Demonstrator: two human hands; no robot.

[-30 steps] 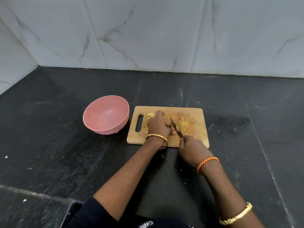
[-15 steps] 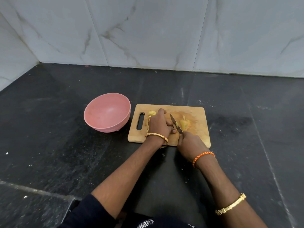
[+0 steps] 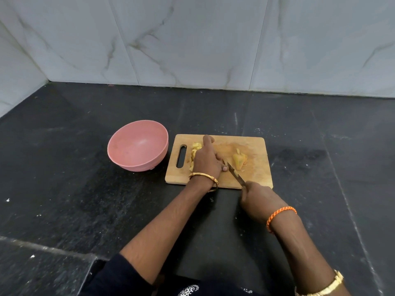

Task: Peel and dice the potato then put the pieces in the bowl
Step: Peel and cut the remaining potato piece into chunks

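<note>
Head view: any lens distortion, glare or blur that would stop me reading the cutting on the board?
Head view: wide-angle bowing bends the wall tile seams; lighting is soft and even, with a faint sheen on the black countertop; focus is sharp on the cutting board, knife and potato pieces; the left hand hides part of the potato.

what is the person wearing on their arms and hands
Both forearms are bare. The left hand has a thin gold bangle at the wrist. The right hand has an orange braided thread band at the wrist and a gold bangle further up the forearm. A dark sleeve covers the left upper arm.
</note>
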